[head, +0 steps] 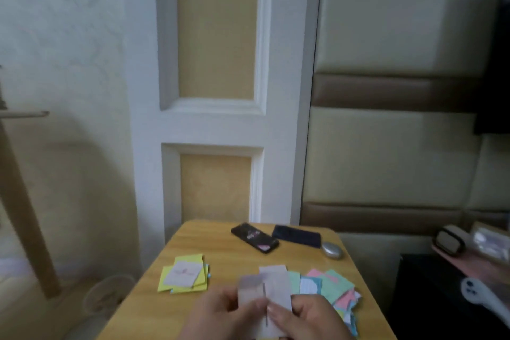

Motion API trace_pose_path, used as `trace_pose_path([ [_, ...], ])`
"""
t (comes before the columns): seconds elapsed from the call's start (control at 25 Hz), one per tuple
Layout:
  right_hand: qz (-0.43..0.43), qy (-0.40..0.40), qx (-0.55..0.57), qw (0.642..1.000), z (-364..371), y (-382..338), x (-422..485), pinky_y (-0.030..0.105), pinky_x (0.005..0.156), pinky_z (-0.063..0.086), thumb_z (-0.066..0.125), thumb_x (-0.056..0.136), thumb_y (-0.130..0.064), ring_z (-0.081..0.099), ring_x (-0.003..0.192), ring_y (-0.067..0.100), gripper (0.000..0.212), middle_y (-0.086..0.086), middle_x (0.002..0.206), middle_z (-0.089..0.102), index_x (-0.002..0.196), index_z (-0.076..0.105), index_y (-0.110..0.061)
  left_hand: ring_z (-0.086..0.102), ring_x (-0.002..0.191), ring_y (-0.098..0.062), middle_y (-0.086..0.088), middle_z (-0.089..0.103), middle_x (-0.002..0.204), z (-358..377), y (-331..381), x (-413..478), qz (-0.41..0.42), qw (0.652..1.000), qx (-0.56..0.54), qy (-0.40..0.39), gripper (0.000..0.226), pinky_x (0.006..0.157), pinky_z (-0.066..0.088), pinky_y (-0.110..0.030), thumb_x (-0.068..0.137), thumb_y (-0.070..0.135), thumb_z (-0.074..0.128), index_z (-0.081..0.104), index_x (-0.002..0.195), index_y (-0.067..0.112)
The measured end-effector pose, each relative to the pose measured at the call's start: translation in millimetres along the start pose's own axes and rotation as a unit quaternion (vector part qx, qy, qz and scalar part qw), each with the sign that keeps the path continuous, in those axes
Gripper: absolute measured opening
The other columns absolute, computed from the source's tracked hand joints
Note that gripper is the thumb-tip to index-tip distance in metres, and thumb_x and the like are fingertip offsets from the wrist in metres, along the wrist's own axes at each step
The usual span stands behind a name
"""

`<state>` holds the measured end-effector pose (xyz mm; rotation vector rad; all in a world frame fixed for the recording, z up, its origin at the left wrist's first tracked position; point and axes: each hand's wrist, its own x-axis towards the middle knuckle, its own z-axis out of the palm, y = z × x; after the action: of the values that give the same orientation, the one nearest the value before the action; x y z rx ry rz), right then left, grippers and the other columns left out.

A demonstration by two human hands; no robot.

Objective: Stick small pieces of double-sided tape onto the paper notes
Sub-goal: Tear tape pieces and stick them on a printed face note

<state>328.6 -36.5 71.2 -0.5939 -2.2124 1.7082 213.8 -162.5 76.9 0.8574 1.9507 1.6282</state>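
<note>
Both hands meet at the bottom middle of the head view, over the wooden table (226,259). My left hand (218,312) and my right hand (306,317) each pinch a pale lilac paper note (271,288) held upright between them. The view is blurred, so I cannot tell whether a piece of tape is on it. A small stack of yellow notes (185,274) with a pale printed note on top lies to the left. A spread pile of green, pink and blue notes (334,290) lies to the right, beside my right hand.
Two dark phones (255,237) (296,235) and a small grey oval case (332,250) lie at the table's far edge. A wall with panelled trim stands behind. A padded headboard and a cluttered shelf are at the right. A wire basket (107,295) sits on the floor at the left.
</note>
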Motion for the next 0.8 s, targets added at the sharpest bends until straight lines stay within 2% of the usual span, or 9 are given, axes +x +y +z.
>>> trace_pose_path([
  [0.08,0.001,-0.002,-0.005,1.000,-1.6,-13.9,2.6,0.017,0.051,0.040,0.066,0.092,-0.038,0.060,0.051,0.011,0.035,0.000,0.060,0.067,0.070,0.075,-0.013,0.070,0.061,-0.014,-0.004,0.075,0.068,-7.0,11.0,0.9,0.018,0.999,0.006,-0.045,0.016,0.060,0.048,-0.019,0.087,0.026,0.076,0.081,0.076,0.016],
  [0.2,-0.030,0.009,-0.041,0.999,-6.5,-26.3,9.1,0.025,0.050,0.037,0.055,0.096,-0.048,0.043,0.039,0.016,0.053,0.005,0.043,0.051,0.053,0.057,-0.016,0.046,0.039,-0.020,-0.013,0.056,0.045,-9.5,21.8,6.4,0.056,0.998,-0.024,0.018,0.032,0.044,0.036,-0.024,0.085,0.027,0.076,0.069,0.060,0.009],
  [0.32,-0.060,0.009,-0.043,0.997,-9.8,-30.1,16.7,0.030,0.057,0.042,0.053,0.095,-0.053,0.042,0.040,0.018,0.058,0.007,0.040,0.049,0.049,0.051,-0.017,0.042,0.040,-0.020,-0.013,0.052,0.046,-4.3,24.2,12.1,0.057,0.994,-0.074,0.059,0.041,0.043,0.034,-0.025,0.084,0.037,0.076,0.064,0.060,0.006],
  [0.4,-0.052,0.010,-0.041,0.998,-11.4,-27.2,24.2,0.031,0.058,0.043,0.050,0.096,-0.054,0.042,0.040,0.017,0.058,0.008,0.041,0.049,0.052,0.052,-0.015,0.050,0.048,-0.020,-0.012,0.061,0.058,-4.6,20.0,18.1,0.056,0.991,-0.123,0.013,0.033,0.049,0.041,-0.026,0.086,0.032,0.073,0.072,0.075,0.000],
  [0.48,-0.033,-0.009,-0.033,0.999,-14.3,-20.6,31.8,0.028,0.053,0.041,0.049,0.097,-0.052,0.042,0.039,0.016,0.055,0.011,0.046,0.053,0.058,0.056,-0.013,0.053,0.055,-0.020,-0.011,0.066,0.065,-7.7,11.4,24.8,0.065,0.990,-0.123,-0.023,0.021,0.056,0.045,-0.029,0.087,0.020,0.075,0.075,0.079,0.001],
  [0.56,-0.024,-0.040,-0.025,0.999,-17.5,-14.0,37.5,0.025,0.049,0.040,0.051,0.098,-0.045,0.045,0.043,0.016,0.048,0.011,0.052,0.057,0.066,0.061,-0.010,0.052,0.053,-0.022,-0.012,0.065,0.059,-8.9,-0.9,30.4,0.065,0.994,-0.088,0.007,0.025,0.058,0.043,-0.031,0.084,0.022,0.079,0.072,0.073,0.000],
  [0.68,-0.056,-0.034,-0.056,0.996,-22.6,-0.1,48.4,0.026,0.053,0.042,0.061,0.095,-0.034,0.048,0.048,0.013,0.044,0.005,0.053,0.059,0.070,0.059,0.003,0.045,0.045,-0.022,-0.015,0.058,0.047,-7.7,-12.9,38.9,0.058,0.995,-0.062,0.056,0.030,0.049,0.034,-0.027,0.079,0.024,0.082,0.068,0.058,0.010],
  [0.76,-0.076,-0.021,-0.083,0.993,-27.2,5.2,55.2,0.027,0.055,0.043,0.066,0.092,-0.034,0.047,0.048,0.014,0.046,0.006,0.048,0.056,0.062,0.058,-0.001,0.042,0.041,-0.023,-0.012,0.051,0.043,-7.4,-16.6,45.2,0.045,0.995,-0.065,0.053,0.031,0.045,0.030,-0.025,0.082,0.030,0.078,0.068,0.058,0.013],
  [0.8,-0.080,-0.013,-0.103,0.991,-29.9,5.9,58.0,0.027,0.055,0.043,0.068,0.090,-0.035,0.046,0.047,0.014,0.045,0.006,0.046,0.055,0.057,0.059,-0.007,0.040,0.039,-0.024,-0.013,0.048,0.042,-8.1,-17.4,47.9,0.039,0.997,-0.058,0.038,0.030,0.044,0.028,-0.025,0.086,0.035,0.073,0.072,0.065,0.013],
])
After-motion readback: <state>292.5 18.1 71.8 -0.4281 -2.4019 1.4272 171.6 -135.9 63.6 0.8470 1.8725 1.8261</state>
